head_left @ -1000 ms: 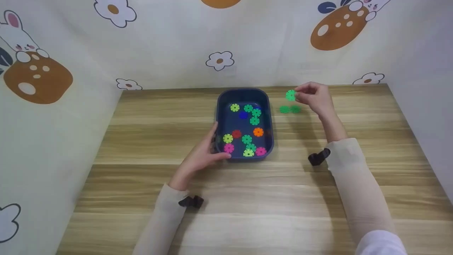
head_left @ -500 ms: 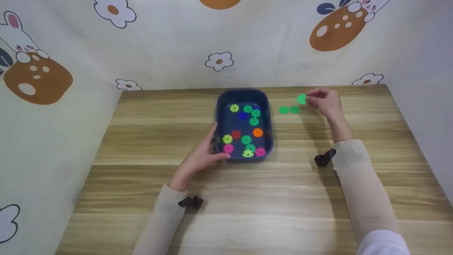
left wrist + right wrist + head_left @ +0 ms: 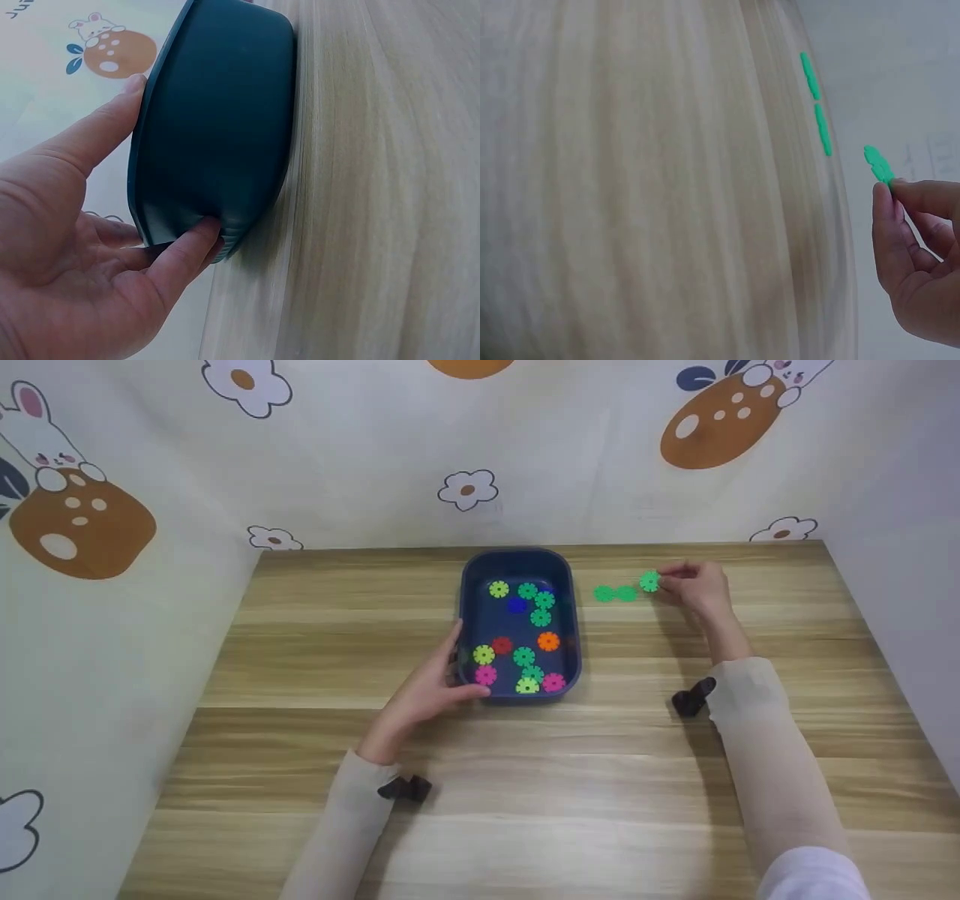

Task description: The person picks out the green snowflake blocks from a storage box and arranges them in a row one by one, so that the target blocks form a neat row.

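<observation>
My right hand (image 3: pixel 699 586) pinches a green notched plastic disc (image 3: pixel 649 581) between thumb and fingertips. In the right wrist view the same disc (image 3: pixel 879 163) tilts up from the fingertips, above the tabletop. Just left of it, two more green discs (image 3: pixel 604 594) lie flat side by side on the wood. My left hand (image 3: pixel 427 682) holds the near left corner of a dark blue plastic bin (image 3: pixel 517 556), its thumb on the near rim. The left wrist view shows the fingers against the outer wall of the bin (image 3: pixel 217 112).
Inside the bin lie several loose discs: green, yellow, pink, blue, a red disc (image 3: pixel 502 645) and an orange disc (image 3: pixel 548 641). A patterned cloth wall (image 3: pixel 375 472) rises along the table's back edge. The wood-grain table (image 3: pixel 525 795) stretches toward the person.
My right hand has moved right and a little toward the person with its disc, then lowered it to the right of the two discs on the table. The left hand and bin have stayed put.
</observation>
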Action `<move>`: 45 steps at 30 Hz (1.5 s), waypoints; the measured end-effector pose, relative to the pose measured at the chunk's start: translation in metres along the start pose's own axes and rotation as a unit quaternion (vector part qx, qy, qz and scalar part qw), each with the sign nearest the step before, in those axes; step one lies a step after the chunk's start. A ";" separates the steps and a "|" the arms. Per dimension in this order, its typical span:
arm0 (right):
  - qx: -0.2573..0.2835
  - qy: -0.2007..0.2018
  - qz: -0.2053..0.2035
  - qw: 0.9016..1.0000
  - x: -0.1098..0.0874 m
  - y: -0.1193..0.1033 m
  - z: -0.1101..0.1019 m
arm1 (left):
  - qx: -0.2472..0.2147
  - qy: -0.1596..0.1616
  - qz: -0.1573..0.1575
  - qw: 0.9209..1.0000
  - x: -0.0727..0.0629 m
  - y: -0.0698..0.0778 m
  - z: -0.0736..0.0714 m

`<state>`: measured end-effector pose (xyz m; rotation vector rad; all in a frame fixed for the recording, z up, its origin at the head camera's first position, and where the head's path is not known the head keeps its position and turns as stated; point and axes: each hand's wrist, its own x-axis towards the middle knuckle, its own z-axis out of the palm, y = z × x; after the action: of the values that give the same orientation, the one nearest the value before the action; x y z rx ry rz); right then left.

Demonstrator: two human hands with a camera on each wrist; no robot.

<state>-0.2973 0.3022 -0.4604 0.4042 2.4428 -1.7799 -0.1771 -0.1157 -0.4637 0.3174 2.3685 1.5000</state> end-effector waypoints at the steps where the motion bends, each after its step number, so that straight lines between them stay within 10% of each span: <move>1: 0.013 -0.004 0.008 1.000 0.000 0.000 0.001 | -0.003 -0.001 -0.003 1.000 0.000 0.000 0.000; 13: 0.053 -0.025 0.028 0.998 0.004 0.008 0.002 | -0.003 -0.004 -0.014 1.000 -0.001 0.001 0.000; 45: -0.047 -0.014 0.000 0.999 -0.007 -0.019 0.001 | 0.024 0.004 -0.015 1.000 0.000 0.000 0.000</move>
<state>-0.2960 0.2949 -0.4415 0.3689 2.4948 -1.6498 -0.1770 -0.1154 -0.4635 0.2862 2.4083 1.4348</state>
